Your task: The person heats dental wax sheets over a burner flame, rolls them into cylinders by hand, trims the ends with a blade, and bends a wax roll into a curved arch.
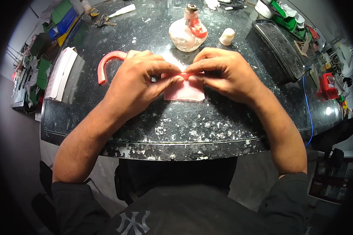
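Note:
A pink wax sheet [184,93] is held between both hands just above the dark tabletop. My left hand [139,74] pinches its far edge between thumb and forefinger. Opposite it, my right hand [227,70] pinches the same edge, the fingertips of both hands nearly meeting. Along that edge the wax looks folded or rolled, though fingers partly cover it. Beside my left hand lies a curved pink wax roll [104,66], its other end hidden behind the hand. A glass spirit lamp [186,37] with pink smears stands beyond my fingers.
A white cap [226,37] is right of the lamp. Farther right sits a black box [276,51], with a blue cable [308,111] near the table's edge. At left lies a white carton [62,74]. A white-handled tool [122,10] and colourful bins [62,23] are farther back.

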`<state>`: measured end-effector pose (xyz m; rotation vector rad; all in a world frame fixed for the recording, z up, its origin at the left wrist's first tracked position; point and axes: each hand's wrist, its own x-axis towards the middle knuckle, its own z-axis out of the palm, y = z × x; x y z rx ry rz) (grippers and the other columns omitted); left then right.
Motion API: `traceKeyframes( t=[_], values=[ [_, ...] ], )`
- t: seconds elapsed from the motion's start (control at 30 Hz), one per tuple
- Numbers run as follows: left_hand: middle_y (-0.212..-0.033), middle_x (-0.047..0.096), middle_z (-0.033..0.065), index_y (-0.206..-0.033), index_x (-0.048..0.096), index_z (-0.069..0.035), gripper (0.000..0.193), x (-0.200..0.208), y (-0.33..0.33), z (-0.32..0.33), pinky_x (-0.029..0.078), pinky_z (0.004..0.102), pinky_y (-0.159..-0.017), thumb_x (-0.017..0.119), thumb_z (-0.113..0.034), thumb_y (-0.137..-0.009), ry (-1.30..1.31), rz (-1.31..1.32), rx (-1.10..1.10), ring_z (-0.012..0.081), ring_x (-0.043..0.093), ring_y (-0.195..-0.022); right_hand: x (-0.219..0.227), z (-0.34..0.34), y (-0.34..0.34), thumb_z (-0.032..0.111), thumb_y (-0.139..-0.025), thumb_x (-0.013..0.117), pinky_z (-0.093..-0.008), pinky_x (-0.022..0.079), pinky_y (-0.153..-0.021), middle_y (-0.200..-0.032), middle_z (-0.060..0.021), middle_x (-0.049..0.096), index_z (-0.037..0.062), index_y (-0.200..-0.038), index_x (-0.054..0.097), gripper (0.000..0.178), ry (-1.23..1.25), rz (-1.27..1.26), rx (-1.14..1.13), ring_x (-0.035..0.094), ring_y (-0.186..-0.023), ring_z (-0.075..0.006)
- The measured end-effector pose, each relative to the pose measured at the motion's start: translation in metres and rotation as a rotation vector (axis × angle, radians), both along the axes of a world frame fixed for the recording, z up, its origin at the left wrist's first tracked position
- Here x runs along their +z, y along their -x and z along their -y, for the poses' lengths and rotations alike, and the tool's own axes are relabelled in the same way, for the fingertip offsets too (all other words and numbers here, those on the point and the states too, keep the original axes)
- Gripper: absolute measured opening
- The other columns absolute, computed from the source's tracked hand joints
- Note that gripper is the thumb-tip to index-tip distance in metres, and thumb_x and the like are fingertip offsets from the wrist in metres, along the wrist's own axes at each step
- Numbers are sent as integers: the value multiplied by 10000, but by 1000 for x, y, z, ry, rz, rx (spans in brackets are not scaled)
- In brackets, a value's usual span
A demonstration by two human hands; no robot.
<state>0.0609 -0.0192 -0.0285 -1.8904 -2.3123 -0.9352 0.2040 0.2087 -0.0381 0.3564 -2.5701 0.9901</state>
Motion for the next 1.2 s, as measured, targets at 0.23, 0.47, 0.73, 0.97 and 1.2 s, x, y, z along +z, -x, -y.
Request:
traceKeyframes(
  t=[0.23,0.47,0.73,0.97,1.2],
  values=[
    [-959,768,61,-1063,845,-65,184,4,12,3,493,367,-864,859,-95,-882,6,55,-81,218,678,-878,12,-6,-2,118,-913,872,-328,588,-777,-924,-88,760,53,-1102,834,204,-12,161,-26,740,-852,-203],
    [-846,735,48,-1013,847,-83,168,7,11,1,487,357,-850,884,-109,-851,-49,-119,-107,227,680,-843,1,-17,0,85,-898,865,-360,618,-790,-953,-103,764,46,-1108,819,219,-25,-1,74,771,-887,-236],
    [-855,747,41,-1017,840,-100,164,3,25,2,502,423,-1030,874,-76,-858,-49,-81,-127,214,705,-865,3,-9,-8,80,-893,843,-392,621,-798,-967,-95,747,52,-1003,786,127,-277,-151,-14,756,-897,-293],
    [-926,761,-2,-1023,834,-138,180,5,26,6,425,491,-1191,885,-93,-856,-39,-296,-144,179,712,-949,6,-14,-8,72,-858,849,-394,618,-803,-985,-62,733,68,-1004,772,165,-409,-258,90,740,-922,-285],
    [-956,767,-26,-1011,832,-149,194,9,24,7,438,491,-1154,894,-100,-834,-58,-430,-178,177,689,-1022,9,-14,-11,64,-833,858,-393,620,-810,-1002,-62,735,68,-1017,782,200,-385,-215,106,742,-934,-275]
  ],
)
